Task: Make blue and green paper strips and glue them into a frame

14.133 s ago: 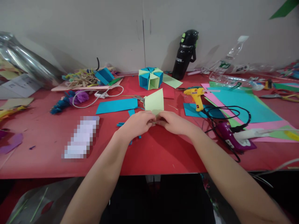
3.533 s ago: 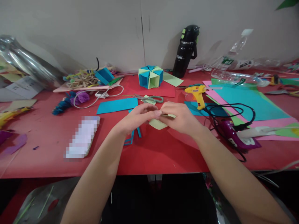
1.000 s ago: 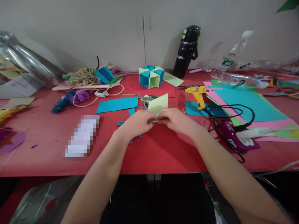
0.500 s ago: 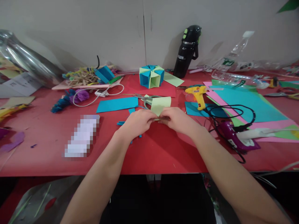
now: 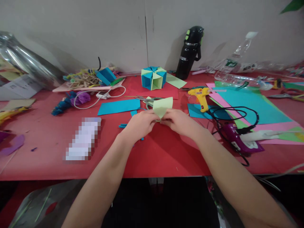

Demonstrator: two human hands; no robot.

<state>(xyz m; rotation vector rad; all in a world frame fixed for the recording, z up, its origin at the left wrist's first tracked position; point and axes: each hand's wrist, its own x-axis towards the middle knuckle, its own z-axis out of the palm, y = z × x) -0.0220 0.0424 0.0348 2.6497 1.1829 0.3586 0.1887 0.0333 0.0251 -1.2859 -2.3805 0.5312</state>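
Note:
A pale green sheet of paper curves upward between my two hands. Its lower edge is pinched by my left hand on one side and my right hand on the other, fingertips almost meeting. My fingers partly hide the bottom of the paper. Just behind it lie grey-handled scissors. A blue paper strip rests to the left, with small blue scraps beside my left wrist. Farther back stands a folded blue and pale green paper ring.
On the right are a yellow glue gun, a purple glue gun with black cable, and coloured sheets. A black bottle leans at the wall near clear plastic bottles. A blurred-out phone-like rectangle lies left.
The pale green paper has tilted and bent slightly more, its lower part narrowing between my fingers. Both hands stay almost in the same place.

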